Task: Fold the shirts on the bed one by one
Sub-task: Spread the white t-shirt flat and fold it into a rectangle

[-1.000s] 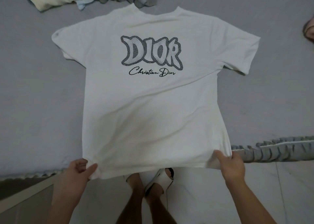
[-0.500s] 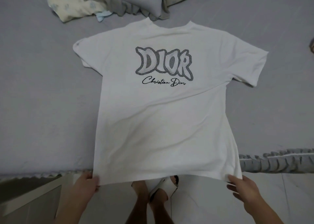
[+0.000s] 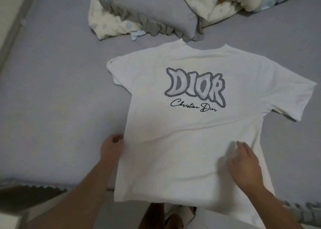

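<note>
a white t-shirt (image 3: 191,142) with a grey printed logo lay flat, print up, on the grey bed sheet (image 3: 52,98), its hem hanging past the bed edge at 6 o'clock. your left hand (image 3: 112,148) curled around the shirt's side edge at 9 o'clock, while your right hand (image 3: 245,166) rested flat, fingers straight, on the fabric at 4 o'clock. a grey pillow (image 3: 147,11) and a crumpled pale blanket (image 3: 217,1) lay at 12 o'clock.
</note>
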Demonstrator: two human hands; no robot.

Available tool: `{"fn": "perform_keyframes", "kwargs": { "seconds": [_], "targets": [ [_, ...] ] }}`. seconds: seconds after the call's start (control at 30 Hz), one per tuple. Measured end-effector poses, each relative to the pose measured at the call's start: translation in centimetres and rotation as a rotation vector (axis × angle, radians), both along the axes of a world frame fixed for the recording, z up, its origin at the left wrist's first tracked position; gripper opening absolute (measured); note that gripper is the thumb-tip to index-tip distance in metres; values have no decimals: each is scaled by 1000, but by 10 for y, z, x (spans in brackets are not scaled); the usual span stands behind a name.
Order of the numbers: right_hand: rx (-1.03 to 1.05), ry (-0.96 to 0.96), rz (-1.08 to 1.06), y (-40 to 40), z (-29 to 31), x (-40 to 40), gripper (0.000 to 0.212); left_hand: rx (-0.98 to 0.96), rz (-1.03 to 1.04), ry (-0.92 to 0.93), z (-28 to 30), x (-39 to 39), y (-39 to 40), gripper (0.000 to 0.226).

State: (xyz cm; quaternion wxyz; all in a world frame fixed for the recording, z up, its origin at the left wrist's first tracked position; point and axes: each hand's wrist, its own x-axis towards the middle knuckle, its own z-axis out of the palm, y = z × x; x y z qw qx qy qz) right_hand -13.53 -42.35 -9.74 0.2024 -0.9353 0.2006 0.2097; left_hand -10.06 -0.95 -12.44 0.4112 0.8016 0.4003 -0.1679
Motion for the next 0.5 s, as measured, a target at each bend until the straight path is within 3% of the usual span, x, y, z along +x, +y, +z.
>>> {"fn": "perform_keyframes", "kwargs": {
  "seconds": [0.07,0.23,0.33,0.4,0.43,0.5],
  "targets": [
    [8,-35,163,42,-1,35,68,-66,98,-79,-4,41,1,25],
    [158,-39,338,144,-1,124,66,-353,414,-287,-24,143,19,43],
    [180,-90,435,198,-4,189,59,-302,315,-329,-31,188,37,40],
    [188,-115,488,231,-6,233,55,-282,244,-309,-32,205,42,19],
    [189,-115,507,245,-6,255,56,-310,258,-293,-30,209,41,7],
    [178,-119,541,270,-7,295,57,-418,330,-287,-24,213,39,9]
  ]
}}
